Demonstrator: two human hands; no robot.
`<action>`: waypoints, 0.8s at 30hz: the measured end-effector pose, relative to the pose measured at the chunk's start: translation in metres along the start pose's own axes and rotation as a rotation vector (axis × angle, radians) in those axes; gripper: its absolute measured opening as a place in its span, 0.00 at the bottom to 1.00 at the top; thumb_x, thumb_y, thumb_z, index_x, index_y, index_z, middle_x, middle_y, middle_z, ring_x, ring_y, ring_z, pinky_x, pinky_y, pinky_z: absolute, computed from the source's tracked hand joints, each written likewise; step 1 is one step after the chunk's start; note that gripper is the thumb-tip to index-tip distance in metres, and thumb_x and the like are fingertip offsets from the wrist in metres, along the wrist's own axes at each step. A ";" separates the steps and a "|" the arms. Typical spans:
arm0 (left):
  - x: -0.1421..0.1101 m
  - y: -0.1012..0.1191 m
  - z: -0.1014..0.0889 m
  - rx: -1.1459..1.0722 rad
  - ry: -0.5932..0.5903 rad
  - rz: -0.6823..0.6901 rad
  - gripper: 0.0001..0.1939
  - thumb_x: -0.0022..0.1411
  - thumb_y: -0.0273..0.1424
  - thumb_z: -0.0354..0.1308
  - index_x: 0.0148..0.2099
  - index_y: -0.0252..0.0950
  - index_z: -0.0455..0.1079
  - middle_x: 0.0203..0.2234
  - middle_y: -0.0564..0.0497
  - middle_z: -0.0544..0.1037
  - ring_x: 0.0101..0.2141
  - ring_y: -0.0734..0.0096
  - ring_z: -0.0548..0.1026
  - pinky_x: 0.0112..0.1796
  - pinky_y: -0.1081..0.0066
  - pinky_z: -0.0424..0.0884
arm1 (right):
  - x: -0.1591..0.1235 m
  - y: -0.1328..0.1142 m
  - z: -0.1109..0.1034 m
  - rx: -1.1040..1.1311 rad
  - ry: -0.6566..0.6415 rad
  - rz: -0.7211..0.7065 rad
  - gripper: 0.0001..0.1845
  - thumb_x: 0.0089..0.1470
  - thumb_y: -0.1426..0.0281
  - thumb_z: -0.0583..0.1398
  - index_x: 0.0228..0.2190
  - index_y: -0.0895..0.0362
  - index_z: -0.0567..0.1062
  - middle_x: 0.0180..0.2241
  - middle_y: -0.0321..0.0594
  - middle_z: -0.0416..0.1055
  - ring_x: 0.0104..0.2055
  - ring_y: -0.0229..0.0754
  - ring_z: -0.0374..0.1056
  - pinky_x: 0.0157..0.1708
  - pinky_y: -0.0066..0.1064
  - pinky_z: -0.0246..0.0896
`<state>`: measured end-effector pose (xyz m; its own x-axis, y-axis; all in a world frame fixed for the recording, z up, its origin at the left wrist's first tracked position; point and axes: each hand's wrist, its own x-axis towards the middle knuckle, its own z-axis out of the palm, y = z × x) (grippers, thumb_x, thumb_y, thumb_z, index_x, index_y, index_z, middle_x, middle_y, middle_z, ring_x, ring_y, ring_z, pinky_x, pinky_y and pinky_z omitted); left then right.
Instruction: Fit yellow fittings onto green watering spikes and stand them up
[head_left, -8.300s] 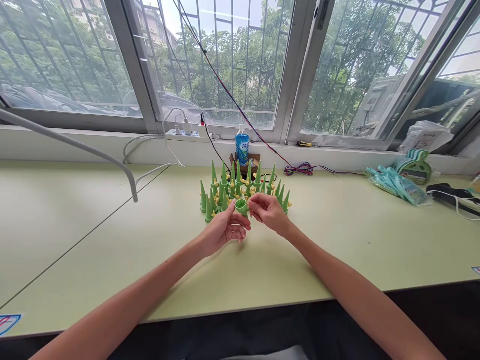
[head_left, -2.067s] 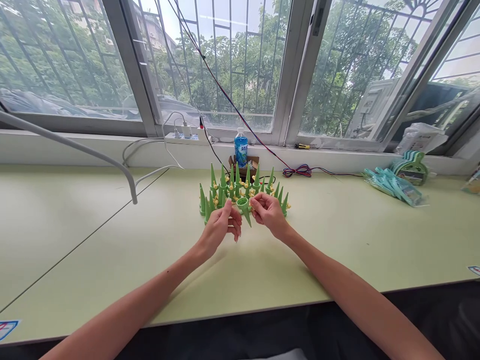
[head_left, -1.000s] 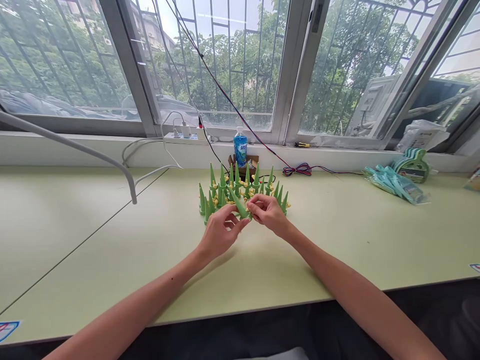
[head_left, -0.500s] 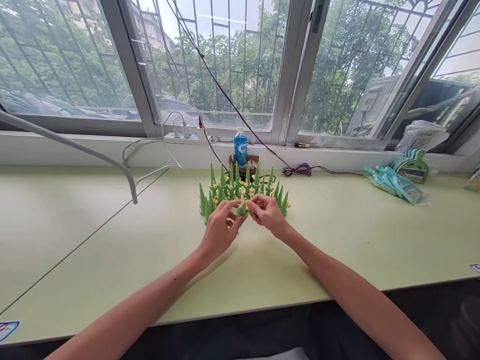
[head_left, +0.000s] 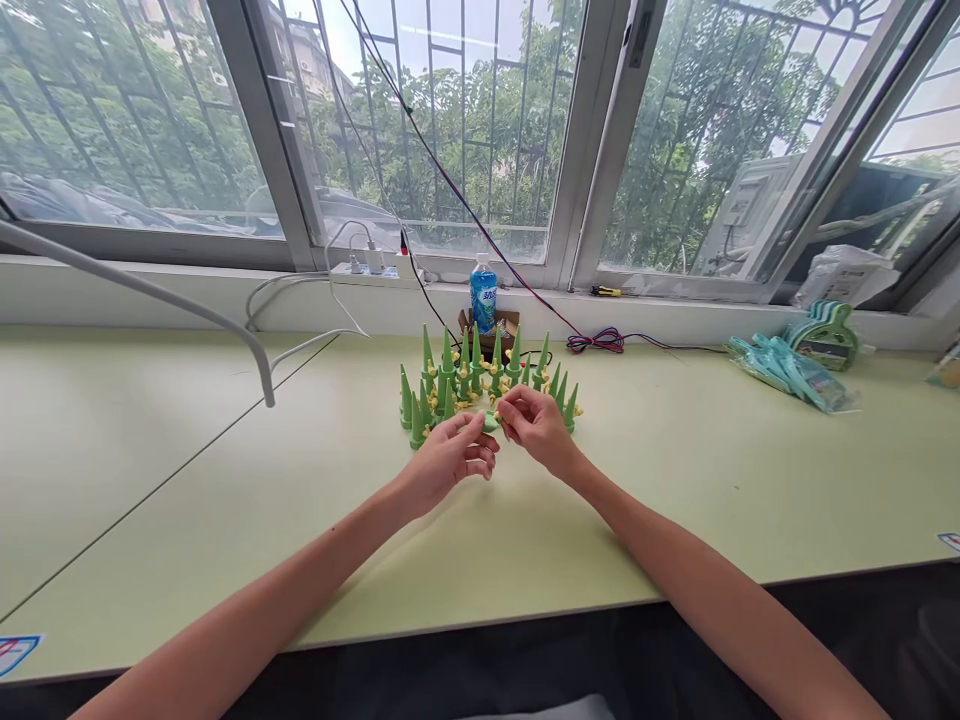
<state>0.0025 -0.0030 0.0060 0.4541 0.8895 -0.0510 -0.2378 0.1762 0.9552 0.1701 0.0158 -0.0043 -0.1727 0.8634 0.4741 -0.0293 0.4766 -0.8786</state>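
Note:
Close together over the table, both hands meet at one small green cone (head_left: 490, 423). My left hand (head_left: 446, 460) is closed on it with thumb and forefinger, the other fingers loosely curled, and the cone lies tilted on its side. My right hand (head_left: 538, 428) pinches a small yellow piece (head_left: 498, 415) against the cone; the fingers hide most of that piece. Just behind the hands, several upright green cones (head_left: 427, 352) stand in a cluster, with small yellow pieces (head_left: 578, 410) on or beside many of them.
Behind the cones, a blue bottle (head_left: 484, 295) stands by a small brown box (head_left: 510, 324). Coiled cable (head_left: 595, 341) lies to its right. Teal plastic packets (head_left: 787, 372) are at far right. A grey curved tube (head_left: 217, 318) reaches in from the left.
My left hand has turned and shifted its grip, tipping the cone from roughly upright onto its side. My right hand stays almost in place, still pinching.

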 end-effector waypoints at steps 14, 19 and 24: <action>-0.002 -0.007 -0.004 0.363 0.089 0.338 0.16 0.58 0.41 0.63 0.39 0.38 0.61 0.21 0.58 0.71 0.22 0.74 0.72 0.26 0.70 0.71 | 0.000 0.001 0.001 0.018 -0.050 0.053 0.16 0.54 0.57 0.61 0.26 0.55 0.66 0.15 0.28 0.60 0.17 0.32 0.54 0.16 0.25 0.48; -0.003 -0.012 -0.006 0.810 0.245 0.579 0.10 0.61 0.38 0.60 0.36 0.39 0.64 0.23 0.55 0.70 0.22 0.75 0.69 0.27 0.71 0.69 | -0.001 -0.001 0.003 0.085 -0.056 0.138 0.18 0.53 0.55 0.62 0.26 0.56 0.67 0.14 0.28 0.59 0.14 0.30 0.51 0.13 0.24 0.44; 0.000 -0.015 -0.009 1.046 0.273 0.793 0.05 0.62 0.34 0.57 0.35 0.39 0.67 0.28 0.53 0.70 0.27 0.73 0.70 0.30 0.71 0.69 | -0.001 -0.003 0.004 0.159 -0.061 0.205 0.18 0.51 0.55 0.64 0.26 0.56 0.66 0.13 0.27 0.58 0.12 0.29 0.46 0.11 0.24 0.39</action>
<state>-0.0022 -0.0021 -0.0111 0.2863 0.6773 0.6777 0.4644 -0.7168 0.5201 0.1661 0.0125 -0.0025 -0.2496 0.9255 0.2848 -0.1406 0.2564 -0.9563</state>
